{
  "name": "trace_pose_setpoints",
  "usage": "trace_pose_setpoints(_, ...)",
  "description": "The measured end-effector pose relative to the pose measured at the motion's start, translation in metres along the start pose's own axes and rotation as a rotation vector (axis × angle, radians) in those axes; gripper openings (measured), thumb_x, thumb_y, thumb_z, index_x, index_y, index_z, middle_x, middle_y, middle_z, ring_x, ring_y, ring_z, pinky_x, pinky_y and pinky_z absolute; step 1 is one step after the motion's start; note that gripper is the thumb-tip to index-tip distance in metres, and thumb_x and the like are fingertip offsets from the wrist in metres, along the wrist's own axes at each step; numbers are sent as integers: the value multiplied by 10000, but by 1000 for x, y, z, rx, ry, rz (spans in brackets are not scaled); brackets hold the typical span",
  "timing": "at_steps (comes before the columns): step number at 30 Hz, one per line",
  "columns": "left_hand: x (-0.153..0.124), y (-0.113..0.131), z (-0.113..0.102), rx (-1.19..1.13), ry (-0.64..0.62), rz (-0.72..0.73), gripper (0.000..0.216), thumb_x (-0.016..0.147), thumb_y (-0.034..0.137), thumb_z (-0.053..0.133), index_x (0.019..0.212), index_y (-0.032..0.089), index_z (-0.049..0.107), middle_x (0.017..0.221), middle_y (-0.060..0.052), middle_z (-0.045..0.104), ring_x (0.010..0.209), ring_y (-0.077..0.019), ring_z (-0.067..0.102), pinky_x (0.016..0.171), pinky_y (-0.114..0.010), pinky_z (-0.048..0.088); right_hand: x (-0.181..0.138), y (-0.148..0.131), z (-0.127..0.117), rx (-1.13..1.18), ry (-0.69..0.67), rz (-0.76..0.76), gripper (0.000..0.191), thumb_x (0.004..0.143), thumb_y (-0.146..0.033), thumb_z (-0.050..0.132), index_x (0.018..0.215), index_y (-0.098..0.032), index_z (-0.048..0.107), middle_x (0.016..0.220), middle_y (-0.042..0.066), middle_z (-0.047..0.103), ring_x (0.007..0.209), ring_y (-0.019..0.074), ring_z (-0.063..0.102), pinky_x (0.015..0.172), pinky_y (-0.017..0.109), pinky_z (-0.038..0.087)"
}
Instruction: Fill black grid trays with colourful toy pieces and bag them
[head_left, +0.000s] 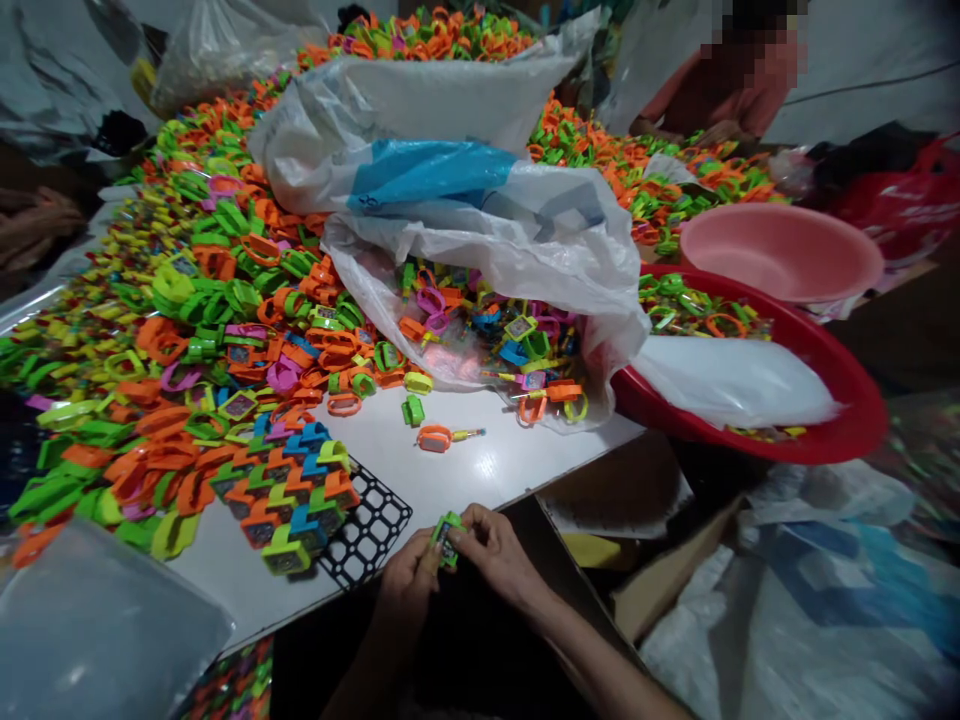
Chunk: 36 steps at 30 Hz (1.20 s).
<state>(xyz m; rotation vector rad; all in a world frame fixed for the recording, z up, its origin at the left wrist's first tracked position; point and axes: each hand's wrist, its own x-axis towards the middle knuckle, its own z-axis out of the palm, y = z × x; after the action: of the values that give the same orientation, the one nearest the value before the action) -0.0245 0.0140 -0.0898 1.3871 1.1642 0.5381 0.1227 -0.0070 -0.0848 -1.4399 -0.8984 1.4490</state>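
Note:
Just off the table's front edge, a green toy watch (448, 540) is held between my two hands. The fingers of my left hand (409, 565) close on its left side. My right hand (495, 550) pinches its right side with thumb and fingers. To the left, toy watches in several colours stand in rows (300, 495) on a black plastic grid (375, 520). An orange toy watch (435, 438) with a thin yellow piece at its end lies on the white table (480, 480) ahead. Close by it is a small green watch (412, 410).
Large heaps of toy watches (247, 290) cover the table's left and back. A white plastic bag (480, 215) spills watches at the centre. On the right are a red basin (847, 400) and a pink basin (780, 250). Another person (720, 85) sits at the back right.

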Motion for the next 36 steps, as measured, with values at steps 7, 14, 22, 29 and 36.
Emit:
trace_pose_setpoints(7, -1, 4, -6, 1, 23, 108, 404, 834, 433, 470, 534, 181, 566, 1027, -106, 658, 928, -230, 591, 813, -330, 464, 0, -3, 2, 112, -54, -51, 457, 739, -619, 592, 664, -182, 479, 606, -48, 438, 586, 97, 374, 575, 224, 304)
trace_pose_setpoints(14, -17, 20, -3, 35, 10, 229, 275, 853, 338, 475, 811, 178, 694, 1075, -107, 648, 945, -212, 594, 877, -337, 461, -9, -2, 2, 114, -62, -93, 456, 768, -589, 587, 612, -183, 448, 580, -38, 452, 565, 98, 369, 555, 225, 299)
trace_pose_setpoints(22, -15, 18, 1, -97, 70, 81, 368, 836, 447, 483, 643, 173, 636, 1090, -100, 646, 834, -193, 594, 715, -294, 486, 0, -7, 7, 108, 0, -72, 474, 744, -615, 593, 617, -178, 464, 579, -40, 441, 562, 94, 366, 553, 225, 309)
trace_pose_setpoints(29, -14, 16, 3, -105, 49, 97, 281, 844, 378, 485, 723, 168, 628, 982, -86, 634, 864, -194, 572, 772, -308, 466, 2, 3, 7, 192, -53, -12, 442, 714, -572, 659, 625, -172, 491, 573, -36, 485, 557, 96, 394, 556, 228, 325)
trace_pose_setpoints(36, -17, 18, 3, -23, 124, 162, 302, 883, 354, 413, 884, 159, 644, 974, -103, 625, 879, -204, 556, 795, -332, 448, 1, 2, 21, 281, 9, 27, 410, 720, -534, 673, 655, -166, 504, 597, -39, 468, 566, 90, 395, 550, 220, 342)
